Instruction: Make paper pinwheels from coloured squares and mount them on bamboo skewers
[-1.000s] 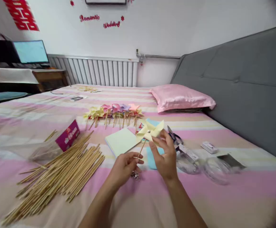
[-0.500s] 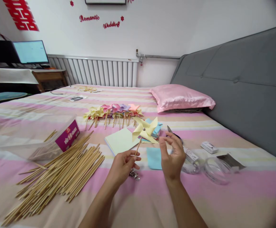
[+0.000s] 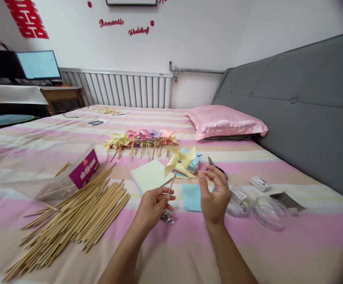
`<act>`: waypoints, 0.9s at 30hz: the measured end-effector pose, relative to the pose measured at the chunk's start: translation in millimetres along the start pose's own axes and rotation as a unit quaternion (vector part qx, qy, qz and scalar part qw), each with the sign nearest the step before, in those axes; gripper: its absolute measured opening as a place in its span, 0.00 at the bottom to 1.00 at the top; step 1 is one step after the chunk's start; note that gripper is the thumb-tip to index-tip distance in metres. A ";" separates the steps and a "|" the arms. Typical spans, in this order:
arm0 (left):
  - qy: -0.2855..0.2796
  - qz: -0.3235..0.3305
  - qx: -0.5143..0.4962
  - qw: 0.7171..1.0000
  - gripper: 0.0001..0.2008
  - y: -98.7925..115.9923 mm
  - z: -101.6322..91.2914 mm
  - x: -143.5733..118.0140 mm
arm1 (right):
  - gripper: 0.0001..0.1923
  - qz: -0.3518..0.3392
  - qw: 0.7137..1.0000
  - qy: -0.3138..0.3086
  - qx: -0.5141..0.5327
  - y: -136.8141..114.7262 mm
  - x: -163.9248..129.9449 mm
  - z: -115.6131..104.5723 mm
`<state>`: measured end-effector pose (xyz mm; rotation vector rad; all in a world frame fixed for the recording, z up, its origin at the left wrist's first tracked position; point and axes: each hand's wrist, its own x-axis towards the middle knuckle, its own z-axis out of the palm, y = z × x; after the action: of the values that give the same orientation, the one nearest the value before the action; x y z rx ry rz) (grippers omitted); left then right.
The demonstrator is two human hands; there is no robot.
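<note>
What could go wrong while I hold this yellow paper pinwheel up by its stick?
The left hand pinches only the bottom of the thin wooden stick, so the yellow paper pinwheel might tip or slip. The right hand hovers open just above the scissors, whose point could catch a finger. Small metal pins lying under the left hand could prick or scatter.

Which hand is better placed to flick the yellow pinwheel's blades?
Right. The right hand is free, fingers raised beside the pinwheel. The left hand is pinching its stick.
</note>
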<state>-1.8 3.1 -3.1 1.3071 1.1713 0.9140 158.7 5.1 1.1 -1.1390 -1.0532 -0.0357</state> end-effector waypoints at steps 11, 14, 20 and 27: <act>0.004 0.010 0.027 1.000 0.16 0.1 0.9 -0.5 | 0.06 -0.008 1.000 -0.007 -0.010 0.0 0.0 -0.2; 0.016 0.037 0.060 0.997 0.15 -1.9 -1.3 1.1 | 0.10 -0.031 0.999 -0.021 -0.024 -3.0 1.0 -1.5; 0.105 0.097 0.229 0.963 0.13 -4.8 -10.5 2.8 | 0.12 -0.068 0.993 -0.067 -0.066 -5.0 3.3 -3.7; 0.147 0.101 0.279 0.944 0.15 -3.1 -15.7 4.0 | 0.09 -0.076 0.983 -0.105 -0.133 4.9 3.1 -3.6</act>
<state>-16.5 10.3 -5.1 1.8142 1.6305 0.9872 165.3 6.1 -0.3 -1.3211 -1.3532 -0.1859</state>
